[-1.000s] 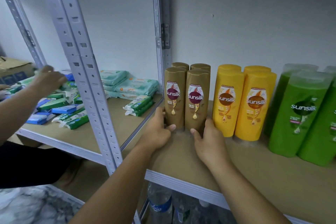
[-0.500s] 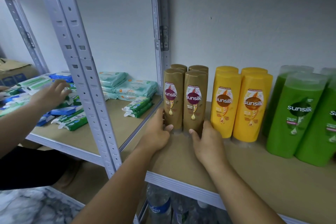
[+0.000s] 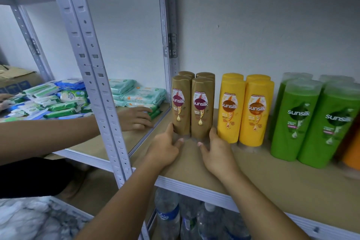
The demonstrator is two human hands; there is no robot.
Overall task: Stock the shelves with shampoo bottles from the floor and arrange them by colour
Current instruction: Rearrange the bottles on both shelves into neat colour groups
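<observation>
Brown shampoo bottles [image 3: 192,103] stand upright at the left end of the wooden shelf [image 3: 272,177], two in front and two behind. My left hand [image 3: 165,146] presses the left side of their bases, thumb lying in front. On the other side, my right hand [image 3: 218,148] presses the bases, its fingers in the gap beside the yellow bottles [image 3: 245,109]. Further right stand the green bottles [image 3: 303,121]. Part of an orange bottle [image 3: 352,150] shows at the right edge.
Another person's arm reaches across the left shelf, their hand [image 3: 136,119] on green wipe packs [image 3: 153,111]; more packs [image 3: 58,101] are piled further left. A grey slotted post [image 3: 93,76] divides the two shelves. Water bottles [image 3: 169,214] sit on the level below.
The other person's hand has moved right, from the pile of packs at far left to the green packs near the brown bottles. My hands stay at the brown bottles' bases.
</observation>
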